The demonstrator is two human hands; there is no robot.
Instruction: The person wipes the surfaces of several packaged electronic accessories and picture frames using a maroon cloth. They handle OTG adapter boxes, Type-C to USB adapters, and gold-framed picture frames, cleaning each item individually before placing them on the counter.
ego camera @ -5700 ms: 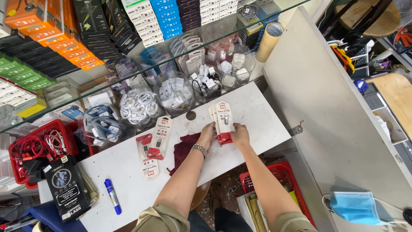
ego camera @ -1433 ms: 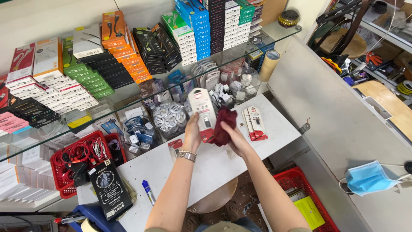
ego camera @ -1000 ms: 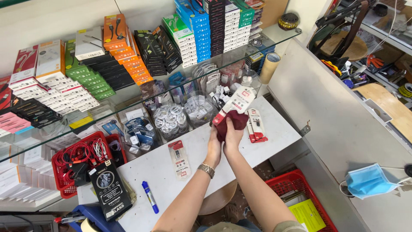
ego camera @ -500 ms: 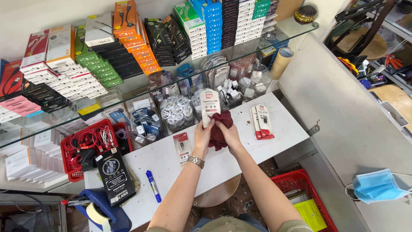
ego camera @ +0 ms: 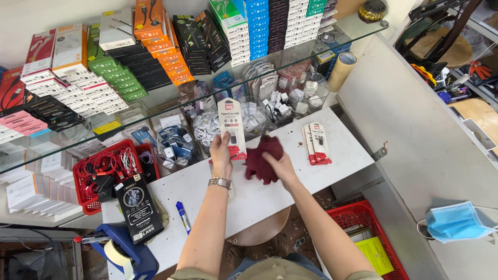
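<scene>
- Cramped little phone-accessory shop, white counter [ego camera: 270,194] under a glass shelf [ego camera: 155,111] stacked with coloured boxes.
- Far left on the counter: a red basket [ego camera: 85,179] full of cables, with a black packet [ego camera: 137,207] leaning in front of it and a tape dispenser [ego camera: 122,251] below that.
- A blue marker [ego camera: 182,217] lies just beside the person's left arm.
- Left hand [ego camera: 222,154] is closed around the bottom of a white blister pack [ego camera: 231,127], holding it upright above the counter.
- Right hand [ego camera: 280,166] is gripping a dark red cloth [ego camera: 262,161], bunched up right next to the pack.
- Two more packs [ego camera: 316,142] lie flat on the counter to the right.
- Further right, a blue face mask [ego camera: 454,222] sits on the grey side top.
</scene>
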